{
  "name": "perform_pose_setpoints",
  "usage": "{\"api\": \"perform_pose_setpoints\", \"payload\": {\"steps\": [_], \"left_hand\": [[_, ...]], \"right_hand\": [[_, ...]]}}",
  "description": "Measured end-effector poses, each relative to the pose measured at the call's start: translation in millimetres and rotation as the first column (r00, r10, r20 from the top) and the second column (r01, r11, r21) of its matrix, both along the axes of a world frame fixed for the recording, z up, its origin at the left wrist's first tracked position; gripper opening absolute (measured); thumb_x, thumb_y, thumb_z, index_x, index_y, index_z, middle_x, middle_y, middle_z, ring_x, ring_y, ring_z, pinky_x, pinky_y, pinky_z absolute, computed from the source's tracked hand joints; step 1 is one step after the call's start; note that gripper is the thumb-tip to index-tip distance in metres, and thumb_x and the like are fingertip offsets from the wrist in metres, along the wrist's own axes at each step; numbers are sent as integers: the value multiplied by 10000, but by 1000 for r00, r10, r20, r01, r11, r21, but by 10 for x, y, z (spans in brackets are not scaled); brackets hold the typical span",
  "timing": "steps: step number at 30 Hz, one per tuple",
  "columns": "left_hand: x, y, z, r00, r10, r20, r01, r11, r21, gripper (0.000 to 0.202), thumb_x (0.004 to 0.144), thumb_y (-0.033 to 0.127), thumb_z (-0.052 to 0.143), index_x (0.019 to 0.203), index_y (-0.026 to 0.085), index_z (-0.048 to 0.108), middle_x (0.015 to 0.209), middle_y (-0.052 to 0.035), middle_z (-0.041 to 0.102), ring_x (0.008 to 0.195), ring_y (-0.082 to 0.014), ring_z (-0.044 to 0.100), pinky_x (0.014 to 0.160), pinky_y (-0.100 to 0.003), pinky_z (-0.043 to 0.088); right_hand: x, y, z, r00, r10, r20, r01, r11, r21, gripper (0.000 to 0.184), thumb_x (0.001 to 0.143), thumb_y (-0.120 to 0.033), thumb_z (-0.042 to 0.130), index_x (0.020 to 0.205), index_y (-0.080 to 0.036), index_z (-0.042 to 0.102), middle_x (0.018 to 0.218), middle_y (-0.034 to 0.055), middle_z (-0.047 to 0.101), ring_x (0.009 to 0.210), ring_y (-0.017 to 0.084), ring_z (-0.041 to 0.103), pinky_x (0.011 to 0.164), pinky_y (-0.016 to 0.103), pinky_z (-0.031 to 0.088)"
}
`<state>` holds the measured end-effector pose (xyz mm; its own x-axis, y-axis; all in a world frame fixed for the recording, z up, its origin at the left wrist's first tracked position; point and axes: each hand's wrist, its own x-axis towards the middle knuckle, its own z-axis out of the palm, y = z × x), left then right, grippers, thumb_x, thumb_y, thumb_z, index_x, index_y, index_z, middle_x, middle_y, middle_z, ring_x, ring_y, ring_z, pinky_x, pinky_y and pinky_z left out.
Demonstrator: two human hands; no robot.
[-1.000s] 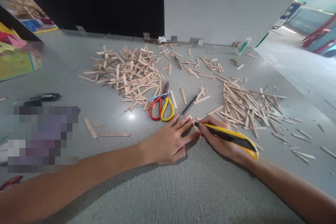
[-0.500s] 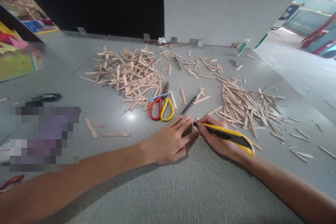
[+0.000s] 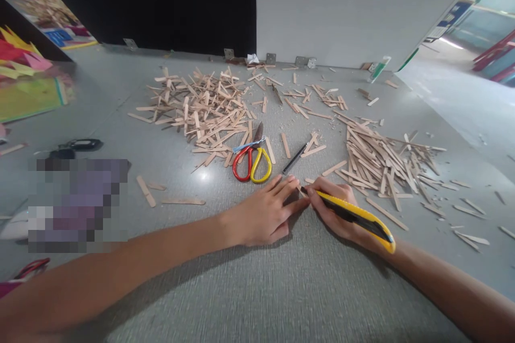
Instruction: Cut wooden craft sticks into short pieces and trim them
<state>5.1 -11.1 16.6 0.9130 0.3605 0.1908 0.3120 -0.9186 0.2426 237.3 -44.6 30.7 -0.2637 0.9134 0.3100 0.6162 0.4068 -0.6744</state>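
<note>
My left hand (image 3: 263, 213) lies palm down on the grey table, its fingertips pinning a small wooden craft stick (image 3: 301, 192); most of that stick is hidden. In my right hand (image 3: 333, 206) is a yellow and black utility knife (image 3: 360, 213), gripped near its front like a pen. Its dark tip meets the stick beside my left fingertips. Just beyond my left hand lie scissors (image 3: 262, 167) with one red and one yellow handle, tied with blue string. A black pen (image 3: 295, 158) rests to their right.
Piles of craft sticks lie at the back left (image 3: 201, 104) and right (image 3: 374, 153), with loose pieces scattered around. Black and white panels (image 3: 346, 10) stand upright behind. A glue tube (image 3: 379, 69) stands near the white panel. Keys (image 3: 82, 144) and a blurred-out item (image 3: 80, 203) are at left.
The view has shifted slightly, moving everything a little to the right. The knife's rear end has swung down a bit, while its tip stays at the stick under my left fingers.
</note>
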Motion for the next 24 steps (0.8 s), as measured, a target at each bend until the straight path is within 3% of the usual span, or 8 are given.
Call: {"api": "perform_pose_setpoints", "payload": {"steps": [6,10,15,18,24], "left_hand": [[-2,4,7,1000,18,-14,-17,1000,5,600,1053,298,578,1620,136,466,1608,-227,495,1574,-401,406,1310,-599,326],[-5,6,0,1000,10,-5,-10,1000,10,594,1059,298,565,1618,121,467,1608,-247,492,1571,-419,405,1293,-621,338],[-19,3,-29,1000,-4,-1,4,1000,29,626,1057,302,581,1634,92,457,1624,-282,475,1580,-450,390,1285,-635,336],[-22,1,-40,1000,4,-9,-3,1000,27,618,1062,310,575,1630,91,468,1649,-291,457,1588,-459,381,1280,-639,343],[-15,0,-52,1000,2,-6,-2,1000,-7,636,1063,327,578,1647,110,447,1680,-280,432,1609,-445,359,1299,-629,327]], "right_hand": [[23,28,40,999,39,5,-39,999,-7,372,1109,-365,501,754,-254,503,600,-40,553,488,119,494,510,260,370],[18,50,106,999,34,15,-33,999,-26,367,1089,-335,519,732,-249,517,607,-33,564,499,124,521,525,261,385],[52,23,65,1000,-8,-14,7,997,-71,382,1107,-397,514,762,-242,564,617,-30,597,509,122,543,533,254,417],[86,22,-12,992,-63,-106,44,985,-166,389,1121,-488,519,840,-234,609,642,-27,630,509,122,555,528,256,442],[85,68,-16,986,-54,-156,16,972,-236,357,1094,-517,574,890,-232,642,623,-41,619,519,124,548,525,256,437]]}}
